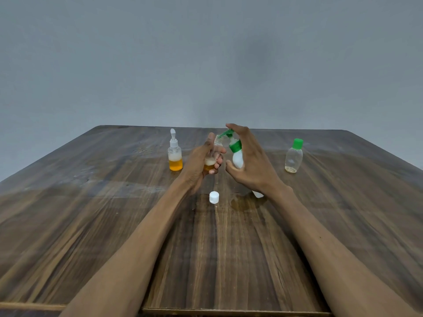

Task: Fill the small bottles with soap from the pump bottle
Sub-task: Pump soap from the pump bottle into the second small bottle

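Item one: a white pump bottle (237,156) with a green collar and green pump head, held tilted in my right hand (248,161); my fingers curl round its body and one finger lies over the pump head, whose nozzle points into the mouth of item two; the white wall hides its contents. Item two: a small clear bottle (211,156), uncapped, gripped upright-to-tilted in my left hand (201,161), fingers wrapped about it; it carries amber soap at the bottom with a pale foamy layer on top, filled well under half. Item three: a clear spray bottle (175,154) with a white sprayer top, standing upright on the wooden table (114,225) to the left of my left hand; amber liquid fills its lower part, foam above that. Item four: a clear flat-sided bottle with a green cap (294,156), upright on the right side of the table, well apart from my hands, with only a thin amber trace at its base. Item five: a loose white cap (214,197), lying on the table just nearer to me than my hands. Item six: a white object (258,194), mostly hidden behind my right wrist; I cannot tell what it is. Count: four bottles, two of them in hand and two standing; one loose cap; one wet patch (245,202) on the wood beside the cap.
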